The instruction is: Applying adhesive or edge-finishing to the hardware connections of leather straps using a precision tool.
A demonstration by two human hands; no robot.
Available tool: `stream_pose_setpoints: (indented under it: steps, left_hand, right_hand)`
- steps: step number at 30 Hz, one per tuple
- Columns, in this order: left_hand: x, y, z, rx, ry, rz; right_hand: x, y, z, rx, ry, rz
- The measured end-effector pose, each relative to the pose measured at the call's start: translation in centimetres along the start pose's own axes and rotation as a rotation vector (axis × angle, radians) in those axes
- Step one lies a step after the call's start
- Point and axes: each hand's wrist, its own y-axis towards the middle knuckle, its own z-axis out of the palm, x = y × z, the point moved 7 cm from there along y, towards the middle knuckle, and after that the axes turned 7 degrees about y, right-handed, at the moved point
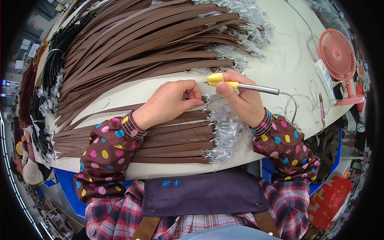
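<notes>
My left hand [166,100] is closed in a pinch at the end of a brown strap [124,108], right by its metal ring [206,99]. In my right hand [247,103] is a corded pen-shaped tool [260,88] with a silver barrel and yellow wrapping. Its thin tip points left, above the ring and apart from it. More brown straps [176,145] lie side by side below my left hand, their metal hooks [225,138] covered in clear plastic.
A large heap of brown straps [136,38] spreads across the far table [286,44]. Bundled black straps [54,76] hang at the left edge. A pink fan [337,54], a white power strip [326,80] and tweezers [321,108] are on the right. Blue bins [70,188] stand below the table edge.
</notes>
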Motion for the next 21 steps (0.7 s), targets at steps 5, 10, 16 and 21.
stream_pose_setpoints:
  steps: [5, 10, 16, 21]
  left_hand:
    - [1.3, -0.4, 0.1, 0.079, -0.317, -0.166]
    - [2.0, -0.3, 0.4, 0.059, -0.442, -0.131]
    - [2.1, -0.5, 0.3, 0.079, -0.476, -0.142]
    - [2.0, -0.4, 0.4, 0.084, -0.473, -0.139]
  right_hand:
    - [-0.8, -0.2, 0.9, 0.03, 0.047, 0.129]
    - [-1.4, -0.5, 1.3, 0.022, 0.024, 0.157]
    - [-1.5, -0.5, 1.7, 0.068, -0.023, 0.185]
    - [-2.0, -0.6, 1.7, 0.066, -0.039, 0.187]
